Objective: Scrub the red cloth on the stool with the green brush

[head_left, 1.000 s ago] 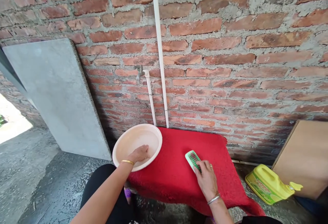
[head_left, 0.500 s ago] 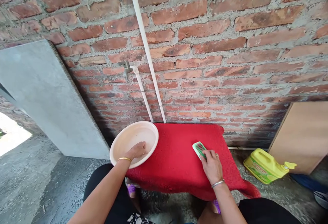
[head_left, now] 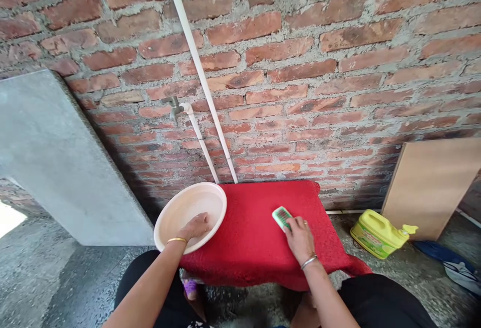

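Observation:
A pale pink basin [head_left: 171, 208] stands at the left end of a bench-like surface covered with a wet-looking red cloth [head_left: 251, 238]. My left hand [head_left: 195, 225], with a gold bangle at the wrist, reaches inside the basin. Its fingers are curled in, and what they hold, if anything, is hidden. What looks like water lies in the basin. My right hand [head_left: 301, 240] grips a white and green scrubbing brush [head_left: 281, 216] at its near end. The brush rests on the right half of the red cloth, its green and dark bristles facing up.
A tap [head_left: 175, 107] on a white pipe is fixed to the brick wall behind the basin. A grey slab [head_left: 71, 162] leans at left. On the floor at right stand a yellow jug [head_left: 379, 233] and a brown board [head_left: 424, 188].
The view has shifted slightly to the right. My left hand stays in the basin, its fingers more curled than before. My right hand keeps hold of the brush on the cloth.

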The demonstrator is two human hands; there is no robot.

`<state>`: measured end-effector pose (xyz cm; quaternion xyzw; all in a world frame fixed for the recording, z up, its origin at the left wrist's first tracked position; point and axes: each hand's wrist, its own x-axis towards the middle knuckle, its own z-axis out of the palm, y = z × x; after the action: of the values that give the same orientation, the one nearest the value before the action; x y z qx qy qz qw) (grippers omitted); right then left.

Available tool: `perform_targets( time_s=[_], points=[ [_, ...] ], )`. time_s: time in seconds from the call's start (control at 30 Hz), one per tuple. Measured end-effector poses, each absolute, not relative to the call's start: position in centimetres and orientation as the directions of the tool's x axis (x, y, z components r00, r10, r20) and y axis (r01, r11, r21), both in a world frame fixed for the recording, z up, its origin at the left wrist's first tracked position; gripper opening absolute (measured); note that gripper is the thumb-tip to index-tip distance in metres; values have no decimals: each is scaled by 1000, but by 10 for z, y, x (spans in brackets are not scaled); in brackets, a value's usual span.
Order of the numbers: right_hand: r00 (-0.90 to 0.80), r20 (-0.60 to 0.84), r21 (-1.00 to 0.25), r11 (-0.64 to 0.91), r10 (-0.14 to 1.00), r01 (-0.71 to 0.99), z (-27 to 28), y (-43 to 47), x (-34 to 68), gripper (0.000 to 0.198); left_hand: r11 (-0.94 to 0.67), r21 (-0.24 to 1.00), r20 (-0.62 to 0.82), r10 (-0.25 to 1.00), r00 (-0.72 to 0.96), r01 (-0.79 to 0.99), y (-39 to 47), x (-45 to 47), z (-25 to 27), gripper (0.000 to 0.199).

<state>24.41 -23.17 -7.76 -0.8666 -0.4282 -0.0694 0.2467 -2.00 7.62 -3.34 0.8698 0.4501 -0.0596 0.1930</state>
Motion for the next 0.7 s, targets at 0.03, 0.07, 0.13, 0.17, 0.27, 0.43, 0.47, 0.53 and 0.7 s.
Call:
perform_targets(
  time_s=[0.03,0.07,0.13,0.17,0.27,0.43,0.47,0.53,0.7],
  points=[
    [659,335,-371,-549,673,749,-76,-236,256,18,-523,284,-277,758,591,804,76,-20,-34,12],
    [683,339,-375,-573,648,729,-75,-240,263,19,-524,284,-278,757,592,803,77,-20,-33,12],
    [696,346,-382,-583,629,717,-73,-240,262,18,-526,282,-282,754,593,802,77,-20,-33,12],
    [684,349,-387,-566,641,728,-72,-237,254,17,-526,282,-283,753,593,802,76,-19,-32,12],
    [536,337,-386,-405,774,829,-73,-222,210,13,-531,279,-285,750,597,800,77,-20,-32,12],
    [346,249,-336,-254,905,907,-72,-196,168,16,-532,268,-279,756,593,804,79,-20,-36,12],
    [375,244,-334,-285,894,898,-71,-194,174,16,-533,266,-281,754,593,803,80,-20,-37,12],
    [467,239,-333,-380,851,863,-69,-195,196,17,-536,266,-286,750,597,801,81,-20,-37,12],
    [733,225,-325,-660,642,677,-60,-221,270,26,-534,271,-282,752,596,801,79,-19,-36,13]
  ],
)
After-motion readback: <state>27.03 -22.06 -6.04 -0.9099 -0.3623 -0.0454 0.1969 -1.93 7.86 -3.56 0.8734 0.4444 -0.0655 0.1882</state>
